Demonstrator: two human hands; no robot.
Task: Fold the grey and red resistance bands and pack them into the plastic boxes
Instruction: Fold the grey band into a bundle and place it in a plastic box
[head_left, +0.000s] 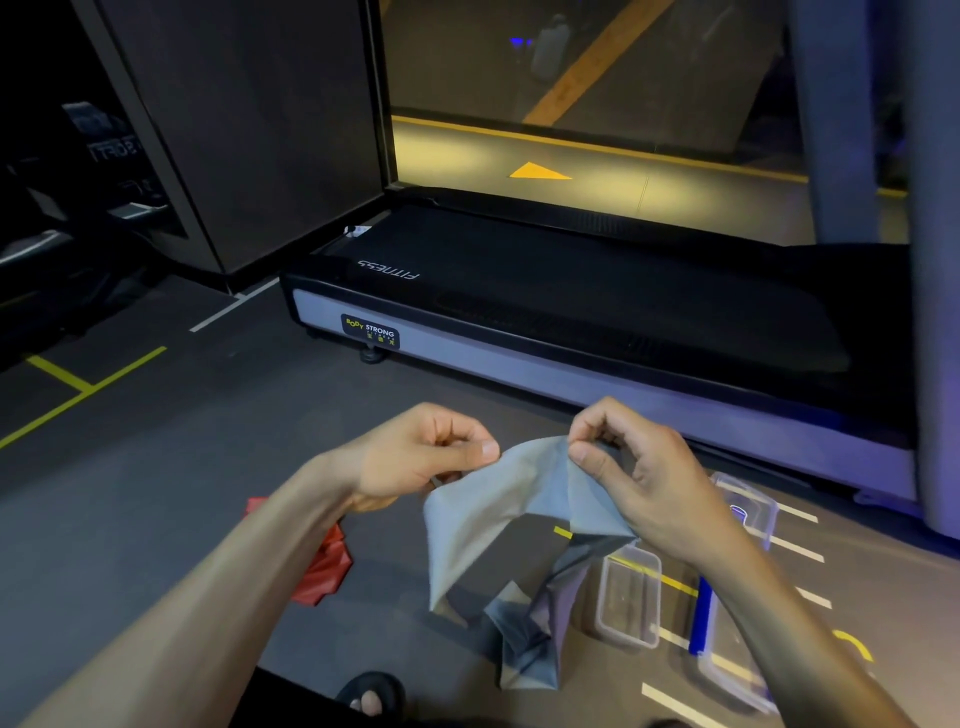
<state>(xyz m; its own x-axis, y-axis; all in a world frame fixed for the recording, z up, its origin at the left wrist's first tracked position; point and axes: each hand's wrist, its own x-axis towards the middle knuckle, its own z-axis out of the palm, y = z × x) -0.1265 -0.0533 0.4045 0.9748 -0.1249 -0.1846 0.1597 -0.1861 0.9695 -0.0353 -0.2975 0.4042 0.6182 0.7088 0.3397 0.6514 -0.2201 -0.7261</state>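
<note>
The band (498, 525) is grey, another band (324, 569) red, the boxes (628, 597) clear, and the dark floor (171, 467) bears yellow and white lines.

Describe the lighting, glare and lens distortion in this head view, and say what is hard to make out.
Head view: dim room, bluish cast on the treadmill side rail; warm yellow light beyond the glass. Wide-angle bend bows the forearms and floor lines. Both hands, left hand and right hand, and the grey band are sharp; the clear boxes blend into the floor.
</note>
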